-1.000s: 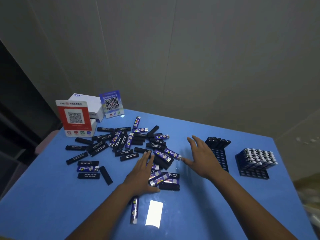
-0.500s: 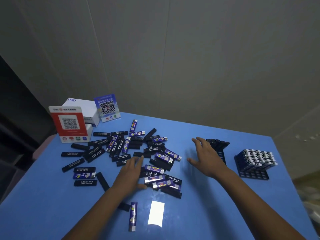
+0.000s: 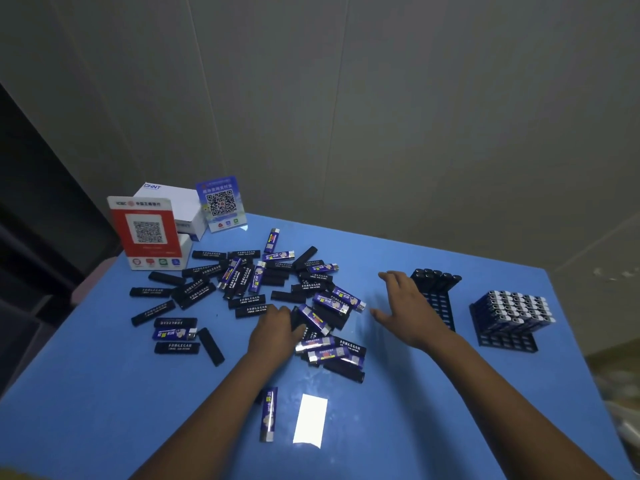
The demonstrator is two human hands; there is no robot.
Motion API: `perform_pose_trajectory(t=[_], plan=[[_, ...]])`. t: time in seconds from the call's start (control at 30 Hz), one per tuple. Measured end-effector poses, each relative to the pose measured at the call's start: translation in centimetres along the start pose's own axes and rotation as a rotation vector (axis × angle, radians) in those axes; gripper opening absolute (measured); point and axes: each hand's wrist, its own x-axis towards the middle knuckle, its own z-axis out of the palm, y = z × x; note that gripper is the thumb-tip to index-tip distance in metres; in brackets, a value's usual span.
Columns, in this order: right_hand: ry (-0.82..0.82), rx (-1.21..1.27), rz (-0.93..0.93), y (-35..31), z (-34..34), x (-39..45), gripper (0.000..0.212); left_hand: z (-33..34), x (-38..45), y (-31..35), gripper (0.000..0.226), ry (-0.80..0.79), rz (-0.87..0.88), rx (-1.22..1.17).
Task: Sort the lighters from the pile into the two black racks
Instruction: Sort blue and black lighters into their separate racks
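A pile of black and blue lighters [image 3: 270, 285] is scattered over the blue table [image 3: 86, 410]. My left hand [image 3: 273, 336] rests on the pile's near edge, its fingers curled down and its thumb against a black lighter [image 3: 295, 316] that it pinches. My right hand [image 3: 408, 306] hovers open with spread fingers just left of the nearer black rack [image 3: 440, 303], which holds one row of black lighters [image 3: 436, 276] at its far end. Further right, the second black rack [image 3: 507, 339] is filled with blue lighters [image 3: 512, 308], silver tops showing.
A red QR stand [image 3: 149, 233], a white box [image 3: 175, 200] and a blue QR stand [image 3: 221, 204] stand at the table's far left corner. One blue lighter [image 3: 268, 414] lies near me beside a bright reflection [image 3: 310, 419]. The table's right edge runs just past the racks.
My left hand's fingers, flat on the pile before, have curled around a lighter. My right hand has drifted slightly towards the nearer rack and stays spread.
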Motion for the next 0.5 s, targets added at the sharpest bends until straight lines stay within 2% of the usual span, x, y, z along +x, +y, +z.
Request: perform_pose_trajectory(t=[0.07, 0.17, 0.23, 0.27, 0.37, 0.5], plan=[[0.003, 0.008, 0.004, 0.4, -0.3, -0.5, 0.075, 0.0, -0.2, 0.3, 0.058, -0.069, -0.017, 0.035], [0.014, 0.015, 0.016, 1.2, -0.6, -0.9, 0.073, 0.2, -1.2, 1.5, 0.111, -0.214, -0.075, 0.004], [0.008, 0.028, 0.02, 1.4, -0.6, -1.0, 0.072, 0.8, -1.8, 2.9, 0.137, -0.235, -0.078, 0.08], [0.004, 0.035, 0.018, 1.4, -0.6, -1.0, 0.072, 1.4, -2.0, 3.5, 0.142, -0.216, -0.063, 0.153], [0.002, 0.051, -0.001, 1.5, -0.4, -1.1, 0.071, 3.1, -2.1, 4.3, 0.132, -0.089, -0.046, 0.297], [-0.005, 0.056, -0.027, 2.2, -0.1, -1.3, 0.071, 3.7, -2.5, 3.4, 0.096, 0.035, -0.023, 0.317]])
